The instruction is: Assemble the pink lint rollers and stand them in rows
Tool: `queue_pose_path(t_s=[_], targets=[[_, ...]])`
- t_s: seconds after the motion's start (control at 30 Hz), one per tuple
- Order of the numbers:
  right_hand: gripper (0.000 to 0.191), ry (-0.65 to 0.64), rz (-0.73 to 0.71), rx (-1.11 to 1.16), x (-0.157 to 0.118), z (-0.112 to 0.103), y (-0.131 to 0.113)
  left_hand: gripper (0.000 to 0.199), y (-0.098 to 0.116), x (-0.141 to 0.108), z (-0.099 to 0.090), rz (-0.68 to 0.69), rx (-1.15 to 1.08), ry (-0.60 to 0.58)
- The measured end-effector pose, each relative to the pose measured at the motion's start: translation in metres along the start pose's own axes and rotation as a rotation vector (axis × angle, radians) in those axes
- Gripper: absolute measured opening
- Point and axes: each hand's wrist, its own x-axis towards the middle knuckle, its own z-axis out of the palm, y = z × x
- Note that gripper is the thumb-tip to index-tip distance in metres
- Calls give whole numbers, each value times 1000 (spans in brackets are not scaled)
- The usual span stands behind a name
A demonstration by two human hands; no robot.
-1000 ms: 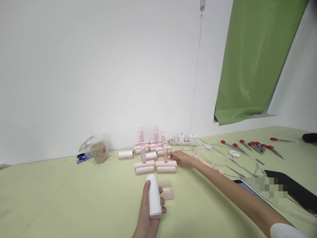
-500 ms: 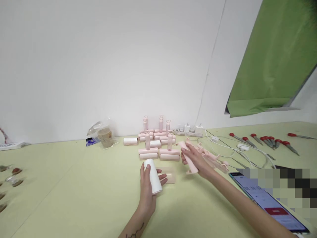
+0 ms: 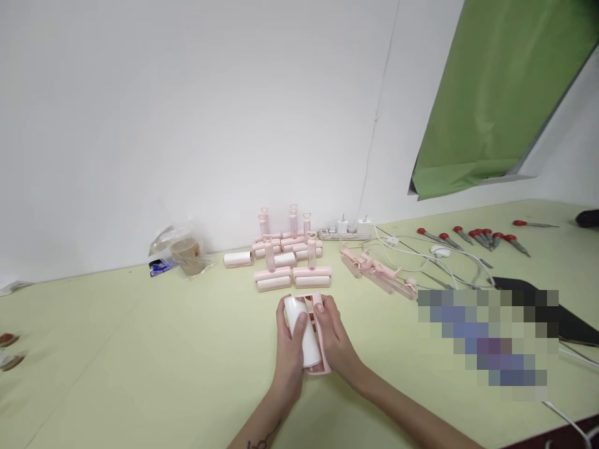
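My left hand (image 3: pixel 290 346) is wrapped round a white lint roll (image 3: pixel 303 330), thumb on its near side. In my right hand (image 3: pixel 334 333) is a pink lint roller frame (image 3: pixel 322 346), held right against the roll's right side. The fingers behind both parts are largely hidden. Roll and frame are tilted alike, and I cannot tell whether the roll is seated on the frame. Just beyond the hands, pink lint rollers (image 3: pixel 312 276) with upright handles stand in rows. Another white roll (image 3: pixel 238 259) lies to their left.
Pink frame parts (image 3: pixel 377 271) lie in a pile right of the rollers. Behind them are a power strip (image 3: pixel 345 234) and white cables (image 3: pixel 416 252). Several red-handled tools (image 3: pixel 486 237) are at far right. A plastic bag with a tape roll (image 3: pixel 187 252) sits at back left.
My right hand has come left and down from the parts pile, bringing the pink frame against the white roll. My left hand has closed further round the roll. The view has shifted right.
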Motion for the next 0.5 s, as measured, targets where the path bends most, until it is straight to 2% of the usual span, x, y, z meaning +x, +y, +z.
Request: queue_pose_path(t_s=[0.1, 0.17, 0.27, 0.37, 0.5], targets=[[18, 30, -139, -185, -1, -9, -4, 75, 6, -1, 0, -10, 77, -151], [17, -33, -211, -285, 4, -22, -10, 83, 6, -1, 0, -40, 146, -208], [24, -297, -235, -426, 17, -49, -30, 86, 1, -1, 0, -88, 246, -228], [26, -561, -223, -660, 28, -72, -56, 82, -4, -2, -3, -40, 407, -281], [32, -758, -274, -1093, 25, -79, -80, 93, -6, -3, -10, -65, 731, -430]])
